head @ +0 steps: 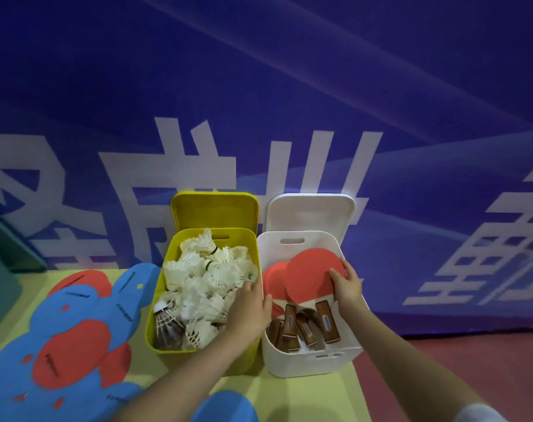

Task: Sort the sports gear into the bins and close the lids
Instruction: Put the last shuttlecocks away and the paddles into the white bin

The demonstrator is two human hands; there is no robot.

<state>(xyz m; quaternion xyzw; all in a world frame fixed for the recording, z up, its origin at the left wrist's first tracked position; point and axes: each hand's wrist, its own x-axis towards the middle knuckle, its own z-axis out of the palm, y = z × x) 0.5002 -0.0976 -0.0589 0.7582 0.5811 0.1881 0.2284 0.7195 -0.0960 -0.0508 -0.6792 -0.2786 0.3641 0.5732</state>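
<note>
A yellow bin holds a heap of white shuttlecocks, with one dark-feathered shuttlecock at its near left. Its yellow lid stands open behind it. To the right, a white bin holds several red table tennis paddles with wooden handles; its white lid also stands open. My left hand rests over the yellow bin's right wall, fingers down among the shuttlecocks. My right hand grips the edge of the top paddle inside the white bin.
The bins stand on a pale yellow mat. Red and blue foam pads lie overlapped on the left. A blue banner with white characters rises right behind the bins. A teal object is at far left; red floor lies to the right.
</note>
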